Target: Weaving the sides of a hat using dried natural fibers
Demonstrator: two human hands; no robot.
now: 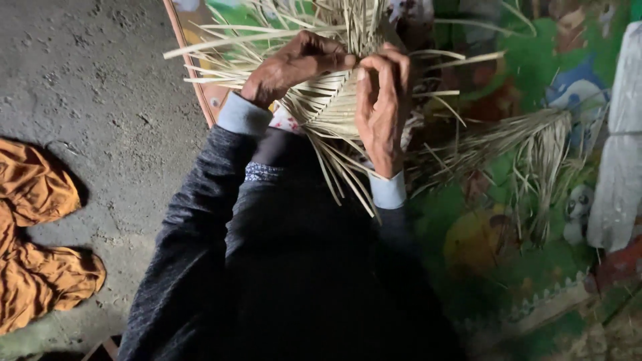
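A half-woven piece of pale straw strips lies in my lap, with loose strips fanning out on all sides. My left hand rests on its upper left part and pinches strips near the centre. My right hand grips strips on the right side, fingers curled over them. Both thumbs meet near the top of the woven patch. Dark sleeves with pale blue cuffs cover my arms.
A bundle of loose dry straw lies to the right on a colourful green mat. An orange cloth lies on the grey concrete floor at the left. A white sack stands at the right edge.
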